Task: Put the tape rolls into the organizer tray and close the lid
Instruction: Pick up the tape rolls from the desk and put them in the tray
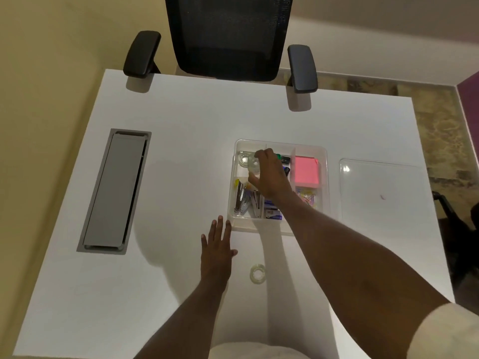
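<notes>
A clear organizer tray (236, 177) sits mid-table with staplers, pink sticky notes and clips in its compartments. My right hand (269, 174) reaches over its far-left compartment, fingers closed around a clear tape roll (253, 167) held just above that compartment. Another clear tape roll (244, 159) lies in the same compartment. A third tape roll (257, 274) lies on the table near me, right of my left wrist. My left hand (217, 244) rests flat on the table, fingers spread, just in front of the tray's near-left corner. The clear lid (381, 193) lies flat to the tray's right.
The white table (181, 141) has a grey cable hatch (114, 190) set in on the left. A black office chair (228, 37) stands at the far edge, its armrests overhanging the tabletop. Floor shows past the table's right edge.
</notes>
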